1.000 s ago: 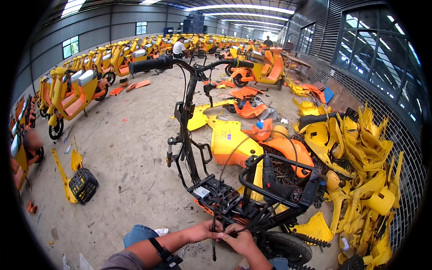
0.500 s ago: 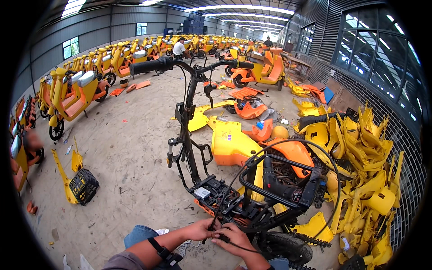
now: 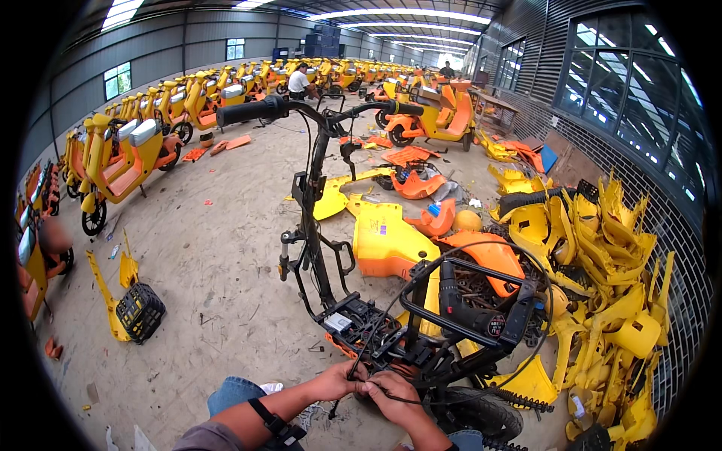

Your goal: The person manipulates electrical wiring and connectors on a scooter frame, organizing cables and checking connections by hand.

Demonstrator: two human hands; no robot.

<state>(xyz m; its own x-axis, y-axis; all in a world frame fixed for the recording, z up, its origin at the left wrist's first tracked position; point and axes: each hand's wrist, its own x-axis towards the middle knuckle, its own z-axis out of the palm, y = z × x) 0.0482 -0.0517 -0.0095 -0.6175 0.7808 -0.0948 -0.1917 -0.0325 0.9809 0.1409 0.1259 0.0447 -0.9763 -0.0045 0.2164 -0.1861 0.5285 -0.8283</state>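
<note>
In front of me stands a scooter stripped to its black frame (image 3: 314, 225), handlebar up, with wiring and small electronic boxes exposed low down. My left hand (image 3: 342, 382) and my right hand (image 3: 395, 396) meet beside the frame's rear, fingers pinched on a thin black cable (image 3: 553, 323). From my hands the cable rises in a wide loop over the rear rack (image 3: 470, 331). A short end hangs under my left hand. On the rack lies a black cordless drill (image 3: 462, 304). Below it are the rear wheel (image 3: 481, 413) and a coil-spring shock absorber (image 3: 519, 400).
Yellow broken body panels (image 3: 617, 301) are heaped along the brick wall at right. Yellow and orange covers (image 3: 391, 240) lie beyond the frame. A black basket (image 3: 141, 312) sits on the floor at left. Rows of yellow scooters (image 3: 124, 161) and a person in white (image 3: 301, 81) are farther back.
My right hand has shifted slightly, its fingers now closer to my left. The cable loop has sagged a little, and its loose end shows lower beneath my left hand.
</note>
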